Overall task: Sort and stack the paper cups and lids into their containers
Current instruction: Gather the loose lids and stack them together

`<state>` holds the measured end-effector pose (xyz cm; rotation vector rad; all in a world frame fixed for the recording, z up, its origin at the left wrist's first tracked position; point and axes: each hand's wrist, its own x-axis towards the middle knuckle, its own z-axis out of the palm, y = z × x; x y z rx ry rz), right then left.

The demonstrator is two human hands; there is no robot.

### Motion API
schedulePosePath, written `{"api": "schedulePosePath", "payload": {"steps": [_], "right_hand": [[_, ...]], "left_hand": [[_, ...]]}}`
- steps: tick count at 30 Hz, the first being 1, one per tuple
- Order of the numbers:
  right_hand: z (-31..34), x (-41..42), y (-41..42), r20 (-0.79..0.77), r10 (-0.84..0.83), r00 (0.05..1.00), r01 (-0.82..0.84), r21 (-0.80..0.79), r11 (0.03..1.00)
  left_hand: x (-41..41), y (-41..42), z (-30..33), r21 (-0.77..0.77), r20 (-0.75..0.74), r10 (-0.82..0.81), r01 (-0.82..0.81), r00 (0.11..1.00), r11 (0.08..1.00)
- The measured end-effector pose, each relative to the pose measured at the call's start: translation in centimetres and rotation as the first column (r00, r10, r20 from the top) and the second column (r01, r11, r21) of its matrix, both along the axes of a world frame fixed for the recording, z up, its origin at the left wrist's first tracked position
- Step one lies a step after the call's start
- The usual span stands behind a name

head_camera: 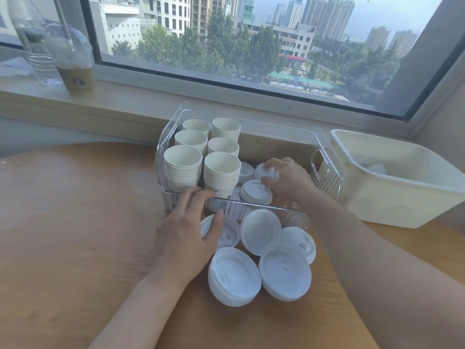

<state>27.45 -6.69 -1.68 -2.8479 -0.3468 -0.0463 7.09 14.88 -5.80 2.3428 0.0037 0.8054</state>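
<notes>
Lids (254, 260), wooden table (75, 222), windowsill (125, 102)

Cups and lids, partly sorted.
Six stacks of white paper cups (201, 157) are stood upright at the left of the clear bin (327, 165); some white lids (255, 191) are laid beside them, more lids (261, 253) are spread on the table before it.

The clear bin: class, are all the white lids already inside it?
No: several white lids lie on the wooden table in front of the clear bin.
</notes>
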Motion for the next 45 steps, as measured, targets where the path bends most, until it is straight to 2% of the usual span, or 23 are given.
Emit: {"api": "schedulePosePath", "payload": {"steps": [3, 7, 11, 15, 20, 23, 25, 27, 29, 33, 37, 39, 41, 45], "right_hand": [[0.7, -1.1, -0.2, 0.077, 0.012, 0.997, -0.015, 0.041, 0.999], [2.9, -3.9, -0.8, 0.198, 0.016, 0.98, -0.067, 0.255, 0.965], [5.3, -9.4, -1.9, 0.209, 0.203, 0.957, -0.273, 0.4, 0.875], [5.9, -14.4, -2.3, 0.083, 0.463, 0.882, -0.459, 0.371, 0.807], [5.8, -16.4, -2.0, 0.031, 0.538, 0.842, -0.535, 0.175, 0.827], [6.6, -16.4, -2.0, -0.029, 0.572, 0.82, -0.555, 0.209, 0.806], [7.0, -15.6, -2.0, -0.004, 0.557, 0.83, -0.528, 0.313, 0.789], [7.1, -13.9, -1.9, 0.09, 0.466, 0.88, -0.461, 0.396, 0.794], [6.8, -11.5, -1.5, 0.135, 0.362, 0.922, -0.386, 0.375, 0.843], [5.6, -7.0, 0.1, 0.016, 0.306, 0.952, -0.304, 0.189, 0.934], [4.1, -4.0, 1.8, -0.197, 0.279, 0.94, -0.284, 0.003, 0.959], [3.1, -3.3, 2.4, -0.231, 0.252, 0.94, -0.274, -0.066, 0.96], [2.5, -2.9, 2.7, -0.222, 0.214, 0.951, -0.235, -0.07, 0.97], [2.4, -2.5, 2.5, -0.248, 0.177, 0.952, -0.16, 0.086, 0.983]], "left_hand": [[0.0, 0.0, 0.0, -0.002, -0.004, -0.001, 0.001, 1.0, 1.0], [0.0, 0.0, 0.1, -0.032, 0.006, 0.0, 0.0, 1.0, 0.999], [-0.2, -0.1, 0.4, -0.091, 0.077, -0.005, 0.012, 0.997, 0.996], [-0.3, 0.1, 0.4, -0.112, 0.106, 0.007, 0.005, 0.994, 0.994], [-0.2, 0.0, 0.3, -0.086, 0.114, -0.003, 0.013, 0.993, 0.996], [-0.1, 0.1, 0.1, -0.081, 0.105, -0.006, 0.015, 0.994, 0.997], [0.0, 0.1, 0.0, -0.081, 0.097, -0.003, 0.011, 0.995, 0.997], [0.0, 0.1, 0.0, -0.082, 0.09, 0.004, 0.004, 0.996, 0.997], [0.1, 0.1, 0.0, -0.08, 0.088, 0.0, 0.007, 0.996, 0.997], [0.2, 0.1, 0.0, -0.081, 0.094, -0.002, 0.009, 0.996, 0.997], [0.2, 0.1, -0.2, -0.082, 0.1, 0.003, 0.005, 0.995, 0.997], [0.3, 0.1, -0.2, -0.078, 0.1, 0.004, 0.003, 0.995, 0.997], [0.4, 0.1, -0.2, -0.083, 0.098, 0.005, 0.003, 0.995, 0.997], [0.3, 0.1, -0.2, -0.089, 0.096, -0.001, 0.009, 0.995, 0.996]]}}
